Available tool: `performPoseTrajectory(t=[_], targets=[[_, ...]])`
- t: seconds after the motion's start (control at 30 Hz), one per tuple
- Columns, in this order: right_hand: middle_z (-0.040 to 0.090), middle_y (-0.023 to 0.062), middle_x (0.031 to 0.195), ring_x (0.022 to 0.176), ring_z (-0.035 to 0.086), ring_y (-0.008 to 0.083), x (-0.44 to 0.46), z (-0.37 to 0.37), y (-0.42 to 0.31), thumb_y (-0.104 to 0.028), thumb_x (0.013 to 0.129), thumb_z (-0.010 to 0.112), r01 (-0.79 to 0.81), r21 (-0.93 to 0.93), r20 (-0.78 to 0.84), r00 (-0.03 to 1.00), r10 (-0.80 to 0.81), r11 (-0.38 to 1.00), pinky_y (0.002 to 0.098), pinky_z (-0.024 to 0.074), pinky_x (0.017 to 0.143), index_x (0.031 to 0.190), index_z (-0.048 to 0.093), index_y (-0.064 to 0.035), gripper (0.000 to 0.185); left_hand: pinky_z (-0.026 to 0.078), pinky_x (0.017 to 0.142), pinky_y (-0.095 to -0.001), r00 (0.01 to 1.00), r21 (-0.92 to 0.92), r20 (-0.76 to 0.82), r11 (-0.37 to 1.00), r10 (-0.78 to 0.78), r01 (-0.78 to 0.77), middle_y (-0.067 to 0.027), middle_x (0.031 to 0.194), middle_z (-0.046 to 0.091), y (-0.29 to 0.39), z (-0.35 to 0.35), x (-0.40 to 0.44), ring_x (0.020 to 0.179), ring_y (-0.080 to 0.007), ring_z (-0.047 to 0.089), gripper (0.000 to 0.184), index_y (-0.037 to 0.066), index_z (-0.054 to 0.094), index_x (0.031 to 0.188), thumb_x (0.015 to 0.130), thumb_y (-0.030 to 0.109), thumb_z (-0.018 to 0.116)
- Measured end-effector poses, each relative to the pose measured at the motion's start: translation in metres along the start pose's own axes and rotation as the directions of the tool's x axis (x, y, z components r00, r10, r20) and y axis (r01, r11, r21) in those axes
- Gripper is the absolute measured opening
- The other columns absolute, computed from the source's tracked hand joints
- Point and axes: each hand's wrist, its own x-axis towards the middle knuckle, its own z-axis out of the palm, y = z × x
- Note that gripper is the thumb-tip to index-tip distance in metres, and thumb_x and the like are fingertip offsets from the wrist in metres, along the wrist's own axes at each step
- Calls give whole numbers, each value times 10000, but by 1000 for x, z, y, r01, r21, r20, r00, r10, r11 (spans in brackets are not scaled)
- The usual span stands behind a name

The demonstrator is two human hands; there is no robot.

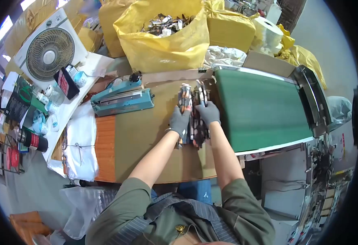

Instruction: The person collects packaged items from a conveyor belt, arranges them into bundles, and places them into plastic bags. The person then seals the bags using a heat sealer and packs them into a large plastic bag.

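Note:
My left hand, in a grey glove, is closed around a bundle of slim, shiny printed packets standing out past the fingers. Beside it, my right hand, gloved too, grips a second, narrower bunch of packets. Between and below the hands lie more dark, patterned packets on the brown board. Exactly what the packets contain cannot be made out. To the left of my hands stands a teal impulse heat sealer.
Right of the board is a green conveyor belt. Behind it, a yellow bag holds many loose packets. A fan, a phone and bottles stand on the left side table. Tied clear plastic bags lie at the board's left.

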Motion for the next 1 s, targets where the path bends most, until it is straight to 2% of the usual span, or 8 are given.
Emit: performPoseTrajectory(t=[0.07,0.17,0.27,0.3,0.47,0.67,0.73,1.0], targets=[[636,299,1013,986,614,440,-10,6,15,-402,683,628,114,105,-503,863,-46,988,449,473,887,1062,641,5,557,496,740,-458,998,-91,-7,994,-67,66,-268,882,647,-5,-17,-4,826,-407,644,606,-32,553,1006,862,556,547],[613,330,1041,1015,597,459,-11,-1,7,-601,774,583,-171,-210,-307,946,101,963,450,478,876,1057,651,15,681,502,679,-336,998,-426,59,905,18,9,-84,864,672,-5,-19,-15,745,-161,621,380,40,645,959,868,409,638],[615,156,1179,1000,619,241,-12,43,-5,-455,820,673,179,248,219,947,-235,952,339,499,846,1242,554,-24,615,503,693,-361,964,-538,66,805,-256,250,-145,878,667,3,-30,-15,790,-243,630,556,3,677,933,714,513,707],[596,138,1203,991,622,221,-20,69,1,-382,865,639,77,702,319,854,-410,708,319,511,844,1274,518,-5,569,504,698,-369,924,-583,91,732,-373,353,-165,883,665,5,-36,-15,805,-271,633,617,-9,687,924,662,548,729],[490,128,1340,1192,493,268,-90,101,1,-483,930,509,-571,681,707,677,-206,460,365,385,1026,1380,395,0,670,482,867,-328,908,-617,300,666,-292,418,-144,1009,681,-36,-116,-71,921,-251,649,651,-12,670,1079,650,461,795],[399,129,1405,1238,449,251,-135,94,-62,-407,855,633,327,853,99,664,-741,406,387,383,1020,1448,258,-21,801,401,1003,-328,942,-699,-110,649,318,-301,-115,1173,594,7,-213,-120,1099,-211,547,858,-9,435,1303,594,234,852],[442,134,1343,1186,492,274,-138,79,-72,-237,740,729,240,851,243,610,-754,468,401,436,970,1413,293,-13,833,396,1018,-347,796,-611,-276,541,539,-578,-129,1231,552,4,-228,-120,1139,-223,522,926,-14,397,1329,581,251,874],[569,136,1117,989,578,191,-246,64,-138,-78,618,835,146,772,377,679,-630,619,323,492,843,1451,247,-61,1020,484,905,-319,931,-421,157,875,329,-238,-62,1124,612,-16,-245,-154,1025,-166,575,839,47,483,1237,538,234,907]])
